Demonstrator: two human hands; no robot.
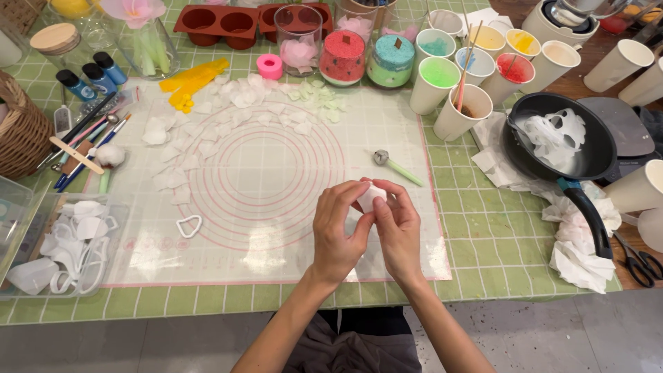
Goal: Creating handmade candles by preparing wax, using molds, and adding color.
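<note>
My left hand (338,231) and my right hand (398,231) meet over the near right part of a translucent mat (276,124) printed with pink rings. Between their fingertips they pinch a small white lump (371,197), soft-looking like wax or clay; most of it is hidden by my fingers. Just beyond my hands lies a tool with a metal ball tip and a green handle (397,168). Many thin white petal-shaped pieces (207,131) are spread over the far left of the mat, and a white teardrop cutter (188,225) lies at its near left.
A black pan (559,148) with white scraps sits at right on crumpled tissue; scissors (641,262) lie beyond it. Paper cups (442,79) of coloured material, jars and a red mould (228,24) line the back. A clear box of white cutters (62,245) and a basket (21,128) stand left.
</note>
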